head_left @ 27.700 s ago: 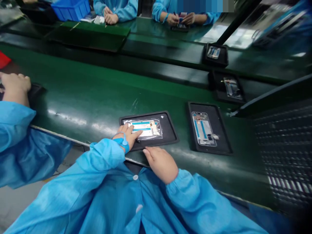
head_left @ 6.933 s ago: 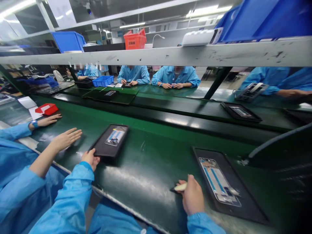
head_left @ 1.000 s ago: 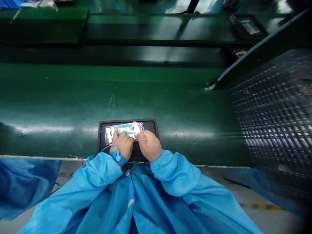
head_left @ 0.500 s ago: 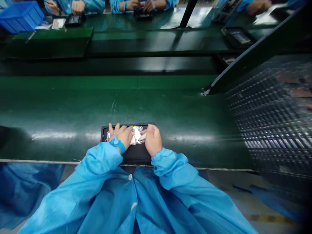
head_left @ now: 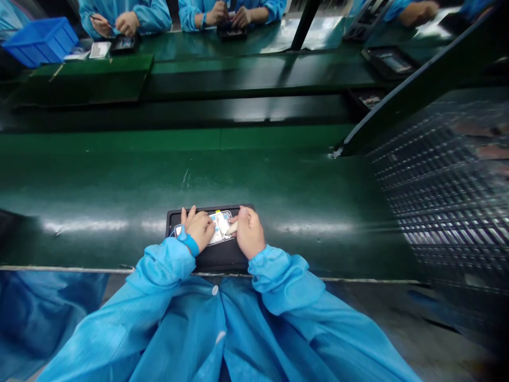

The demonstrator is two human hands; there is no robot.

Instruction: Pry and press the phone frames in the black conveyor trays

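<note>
A black tray (head_left: pixel 222 260) lies at the front edge of the green bench, holding a phone-like device (head_left: pixel 221 228) with a bare white inside and a small yellow tab. My left hand (head_left: pixel 198 228), with a blue strap (head_left: pixel 188 241) at the wrist, rests on the device's left part, its fingers apart. In my right hand (head_left: pixel 250 233) is a pale pointed tool (head_left: pixel 232 228), pinched between thumb and fingers, its tip at the device's right part. What the tip touches is too small to tell.
Across the green bench (head_left: pixel 254 175), people in blue work over small black trays (head_left: pixel 231 32). A blue bin (head_left: pixel 42 41) stands at the far left. On the right are a slanted dark post (head_left: pixel 397 95) and a rack of ribbed trays (head_left: pixel 445 201).
The camera view has shifted slightly. My left fingers have drawn back a little to the left, and more of the device shows. My right hand still grips the tool.
</note>
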